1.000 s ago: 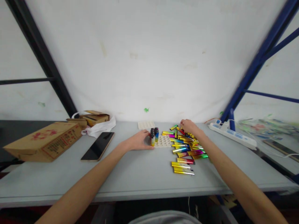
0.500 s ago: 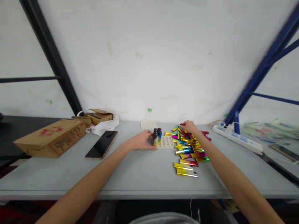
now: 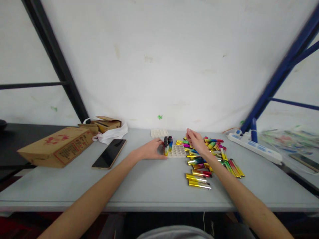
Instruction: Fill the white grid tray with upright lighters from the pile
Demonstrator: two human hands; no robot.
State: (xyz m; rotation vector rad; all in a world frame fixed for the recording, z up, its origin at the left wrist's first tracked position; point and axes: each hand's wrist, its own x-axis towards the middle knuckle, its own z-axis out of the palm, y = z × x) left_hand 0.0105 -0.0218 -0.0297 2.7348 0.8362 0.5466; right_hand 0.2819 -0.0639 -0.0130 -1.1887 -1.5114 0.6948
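My left hand (image 3: 152, 149) curls around the left end of a white tray with round holes (image 3: 179, 151), its thumb at the near side and fingers at the far side. Several shiny lighters (image 3: 166, 149) with black tops stand upright in the tray's left part, beside that hand. To the right, my right hand (image 3: 196, 140) is raised just over a pile of metallic-coloured lighters (image 3: 199, 161). Its fingers are closed, and what they hold, if anything, is hidden.
A second white tray (image 3: 159, 133) lies by the wall. Left are a phone (image 3: 109, 153), a cardboard box (image 3: 58, 146) and an opened box (image 3: 107, 125) with a white bag (image 3: 113, 135). A power strip (image 3: 256, 146) lies at the right, by the blue frame (image 3: 271, 79).
My right hand has moved left from the far part of the pile towards the tray, fingers closed. More lighters show at the right of the pile. My left hand has stayed put.
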